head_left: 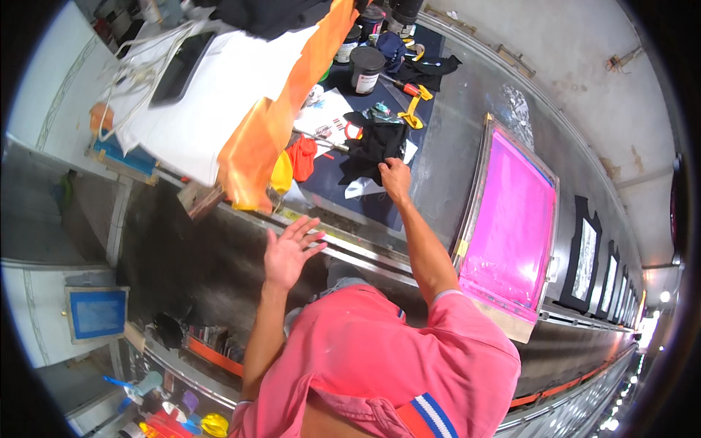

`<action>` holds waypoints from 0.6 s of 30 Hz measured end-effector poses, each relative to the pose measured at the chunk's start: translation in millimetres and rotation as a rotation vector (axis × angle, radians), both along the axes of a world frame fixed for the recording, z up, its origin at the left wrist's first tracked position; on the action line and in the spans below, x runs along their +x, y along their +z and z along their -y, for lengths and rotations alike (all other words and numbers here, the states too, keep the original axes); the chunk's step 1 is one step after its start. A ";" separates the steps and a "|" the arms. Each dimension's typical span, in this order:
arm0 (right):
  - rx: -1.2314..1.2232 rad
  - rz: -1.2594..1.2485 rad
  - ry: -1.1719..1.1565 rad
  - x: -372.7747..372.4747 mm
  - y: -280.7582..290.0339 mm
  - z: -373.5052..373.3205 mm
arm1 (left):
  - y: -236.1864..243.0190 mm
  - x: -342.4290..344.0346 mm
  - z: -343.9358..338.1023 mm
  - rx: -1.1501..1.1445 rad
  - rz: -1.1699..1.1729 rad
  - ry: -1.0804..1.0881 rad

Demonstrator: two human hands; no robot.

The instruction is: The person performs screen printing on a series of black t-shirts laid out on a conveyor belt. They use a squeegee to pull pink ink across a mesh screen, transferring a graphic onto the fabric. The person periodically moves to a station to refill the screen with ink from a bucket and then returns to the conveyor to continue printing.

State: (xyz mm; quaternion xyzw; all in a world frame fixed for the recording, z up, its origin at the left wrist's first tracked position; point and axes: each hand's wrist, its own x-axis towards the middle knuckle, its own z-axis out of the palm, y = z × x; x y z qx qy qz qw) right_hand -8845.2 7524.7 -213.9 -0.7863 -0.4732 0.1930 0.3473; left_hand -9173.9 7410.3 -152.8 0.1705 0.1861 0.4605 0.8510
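Observation:
My right hand (394,177) reaches over the long table, its fingers closed on the edge of a crumpled black cloth (374,150). That cloth lies on a dark blue sheet among paper and scraps. Palm up and fingers spread, my left hand (287,254) hovers in front of the table edge and holds nothing. Beside the cloth are an orange-red rag (301,158) and a yellow piece (282,173). Just beyond stand a white jar with a black lid (366,71), a red-handled tool (409,89) and a yellow strip (413,111).
A framed screen with pink mesh (509,219) rests on the table at right. Farther along lie black printed garments (582,252). White and orange fabric (252,146) covers the left end, with a dark tablet-like device (182,69) on it. A blue-mesh frame (98,314) stands at left.

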 end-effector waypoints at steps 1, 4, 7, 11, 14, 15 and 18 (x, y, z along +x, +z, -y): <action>0.067 -0.066 0.047 11.2 -4.6 1.4 | 0.5 15.6 -15.8 -0.002 0.026 -0.022; 0.358 -0.723 0.042 30.5 -18.0 24.7 | 10.6 59.7 -67.5 -0.020 0.141 -0.021; 0.193 -0.946 -0.032 24.8 -14.6 54.6 | 8.7 95.4 -105.5 -0.140 0.276 -0.059; 0.107 -0.024 0.238 -15.3 -11.7 76.2 | 1.3 100.7 -131.2 -0.130 0.244 -0.022; 0.235 -0.057 0.518 -35.8 -4.3 74.7 | 0.0 95.6 -136.4 -0.134 0.188 -0.016; 0.246 -0.159 0.487 -41.8 5.2 65.7 | 3.0 93.7 -137.0 -0.123 0.176 -0.023; 0.255 -0.837 0.073 -46.6 -39.7 29.0 | 7.5 92.0 -139.6 -0.095 0.144 -0.048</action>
